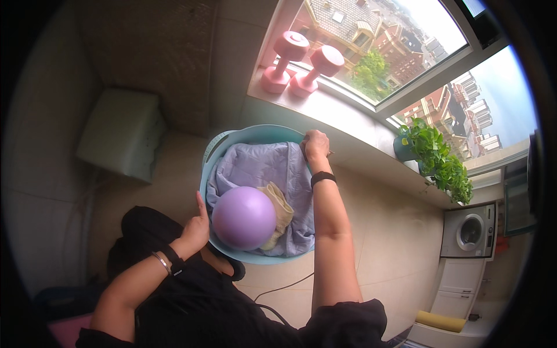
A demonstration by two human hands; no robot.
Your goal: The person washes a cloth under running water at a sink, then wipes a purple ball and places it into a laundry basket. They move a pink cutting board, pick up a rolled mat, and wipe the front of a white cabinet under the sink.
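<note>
A light blue plastic laundry basket is held in front of me. Inside it lie a purple ball, a pale yellow cloth and a grey-lavender quilted fabric, with the ball on top at the near left. My right hand grips the basket's far right rim, its fingers partly hidden behind the rim. On the left side my left hand rests against the basket's outer wall, one finger pointing up along it; its other fingers are partly hidden, so its hold is unclear.
Two pink dumbbells stand on the windowsill, with potted green plants farther right. A pale box-like object is at left. A front-loading washing machine stands at far right. A dark cable crosses the tiled floor.
</note>
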